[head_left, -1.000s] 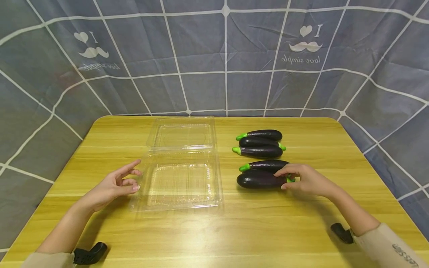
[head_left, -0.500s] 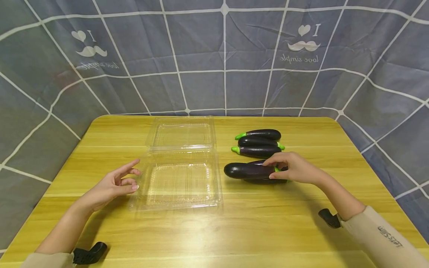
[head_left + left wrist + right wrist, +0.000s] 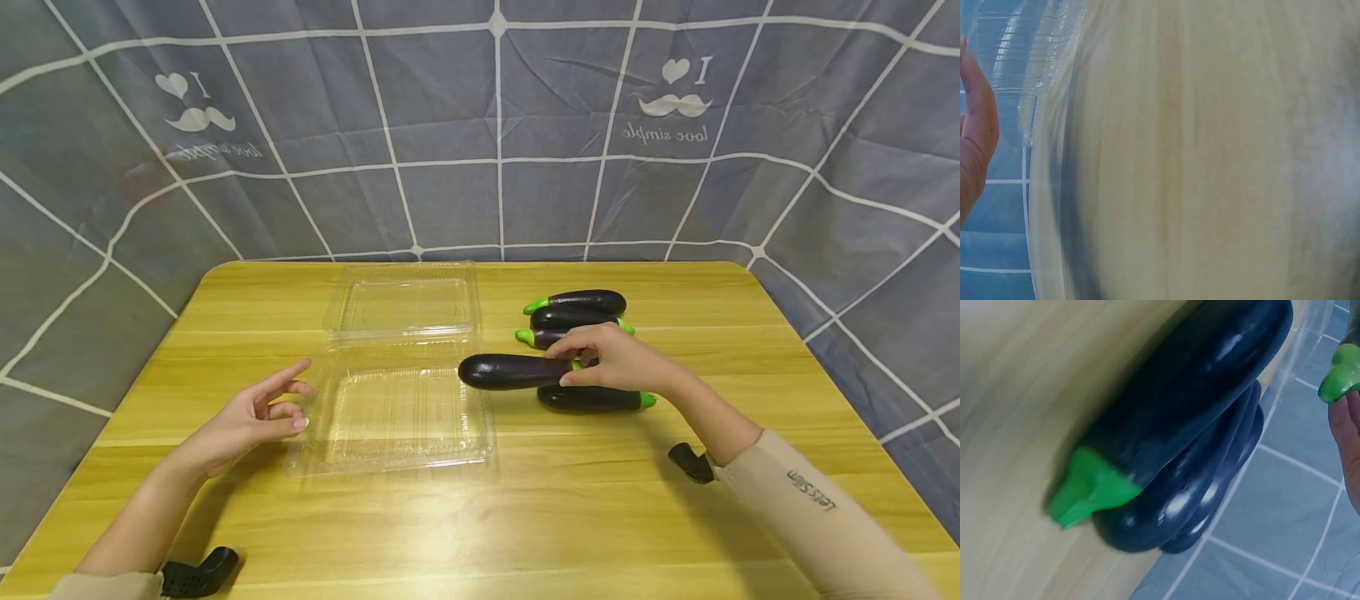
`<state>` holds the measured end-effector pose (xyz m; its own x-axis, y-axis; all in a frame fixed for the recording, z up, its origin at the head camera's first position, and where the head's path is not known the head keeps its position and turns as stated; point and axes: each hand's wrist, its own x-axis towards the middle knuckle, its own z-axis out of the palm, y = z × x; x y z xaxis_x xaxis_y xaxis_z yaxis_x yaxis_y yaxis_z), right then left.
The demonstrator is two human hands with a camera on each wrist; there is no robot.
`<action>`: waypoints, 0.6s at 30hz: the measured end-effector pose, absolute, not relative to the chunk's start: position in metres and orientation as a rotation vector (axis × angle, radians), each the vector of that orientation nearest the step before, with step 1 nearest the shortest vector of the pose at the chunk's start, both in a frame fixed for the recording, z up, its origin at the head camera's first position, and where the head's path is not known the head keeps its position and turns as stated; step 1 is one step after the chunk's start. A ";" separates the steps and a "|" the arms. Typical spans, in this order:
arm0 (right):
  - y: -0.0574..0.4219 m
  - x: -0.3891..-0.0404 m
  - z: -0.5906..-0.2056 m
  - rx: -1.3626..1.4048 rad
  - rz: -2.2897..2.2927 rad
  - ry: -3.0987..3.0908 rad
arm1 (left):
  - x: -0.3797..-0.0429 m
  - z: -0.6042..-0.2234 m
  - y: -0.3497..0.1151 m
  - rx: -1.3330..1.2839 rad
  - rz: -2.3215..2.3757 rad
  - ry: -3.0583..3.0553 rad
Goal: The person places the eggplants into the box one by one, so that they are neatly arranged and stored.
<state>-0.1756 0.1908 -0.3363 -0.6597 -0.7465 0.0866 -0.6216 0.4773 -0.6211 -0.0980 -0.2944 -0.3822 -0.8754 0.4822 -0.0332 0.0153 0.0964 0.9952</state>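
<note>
My right hand (image 3: 611,358) pinches a dark purple eggplant (image 3: 502,372) by its green stem end. Its rounded end points left and overlaps the right edge of the container in the head view. Below that hand another eggplant (image 3: 588,400) lies on the table; behind them are three more, the nearest partly covered by my fingers. In the right wrist view, a large eggplant (image 3: 1191,387) lies in front of others, and the held one's green stem (image 3: 1341,375) shows at the right edge. My left hand (image 3: 251,421), fingers loosely bent and holding nothing, is beside the clear plastic clamshell container (image 3: 483,450).
The container's lid (image 3: 474,296) lies folded back toward the table's far edge. The wooden table (image 3: 420,542) stretches toward me in front of the container. A grey checked curtain (image 3: 442,200) hangs behind and at both sides.
My right hand has lifted the eggplant and carried it left toward the container, uncovering another eggplant lying below. My left hand has hardly moved.
</note>
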 end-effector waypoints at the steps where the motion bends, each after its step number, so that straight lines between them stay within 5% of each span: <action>1: 0.188 -0.177 -0.336 -1.197 -0.938 2.522 | -0.098 -0.382 -0.295 0.490 1.838 2.027; 18: 0.149 -0.194 -0.326 -1.284 -0.906 2.483 | -0.099 -0.380 -0.292 0.475 1.836 2.034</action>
<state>-0.1944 0.1492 -0.3263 -0.6016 -0.7930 0.0960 -0.6683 0.4338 -0.6043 -0.0994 -0.2922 -0.3797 -0.8793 0.4747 -0.0394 0.0092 0.0998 0.9950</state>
